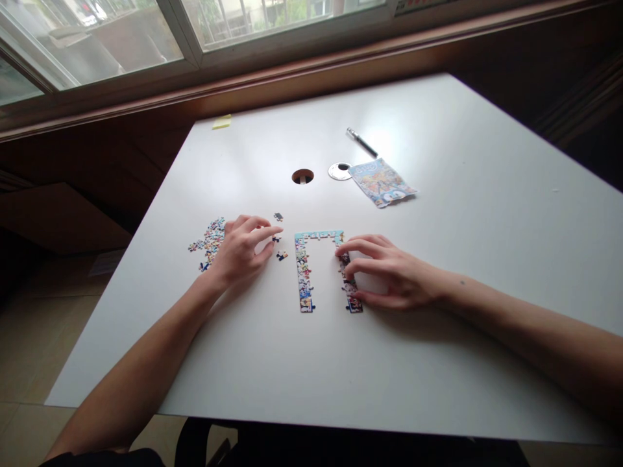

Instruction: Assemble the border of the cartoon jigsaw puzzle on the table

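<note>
A jigsaw border [304, 272] lies flat on the white table, joined along its top, left and right sides; the bottom side is a gap. My right hand [389, 269] rests with spread fingers on the border's right strip, covering part of it. To the left of the border, my left hand [246, 246] hovers low, index finger and thumb apart beside a few loose puzzle pieces [281, 255]. One dark piece [278, 216] lies just above its fingertips. Behind that hand is a heap of puzzle pieces [211, 241], partly hidden by it.
Farther back lie a crumpled picture packet [383, 182], a black pen [363, 143] and a round metal cap [339, 171]. A cable hole [302, 176] opens in the white table [311, 376]. A yellow sticky note [222, 122] is at the far edge, below the window.
</note>
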The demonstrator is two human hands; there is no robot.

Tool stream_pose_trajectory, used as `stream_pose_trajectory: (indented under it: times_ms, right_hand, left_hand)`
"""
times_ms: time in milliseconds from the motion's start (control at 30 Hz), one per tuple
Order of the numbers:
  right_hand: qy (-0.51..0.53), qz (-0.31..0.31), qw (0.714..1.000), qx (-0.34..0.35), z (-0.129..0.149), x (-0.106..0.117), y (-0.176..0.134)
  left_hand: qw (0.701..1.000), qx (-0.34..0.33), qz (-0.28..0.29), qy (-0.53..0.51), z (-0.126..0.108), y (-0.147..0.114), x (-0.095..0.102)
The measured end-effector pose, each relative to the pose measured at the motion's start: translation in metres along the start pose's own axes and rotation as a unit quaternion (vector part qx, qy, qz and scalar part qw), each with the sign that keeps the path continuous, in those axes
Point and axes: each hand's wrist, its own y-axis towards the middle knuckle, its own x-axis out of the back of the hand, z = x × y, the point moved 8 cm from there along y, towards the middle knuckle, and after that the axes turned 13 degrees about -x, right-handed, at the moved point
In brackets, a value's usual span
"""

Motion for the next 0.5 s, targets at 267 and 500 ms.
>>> stream_pose_trajectory:
  times_ms: [267,500]
  right_hand:
    - [0.0,-0.003,1.0,0.004,0.0,0.001,0.0]
    - [-0.004,-0.005,1.0,0.006,0.0,0.001,0.0]
  left_hand:
    - [0.999,0.0,0.028,0.015,0.006,0.0,-0.003]
    - [0.998,0.052,0.04,-0.024,0.018,-0.002,-0.005]
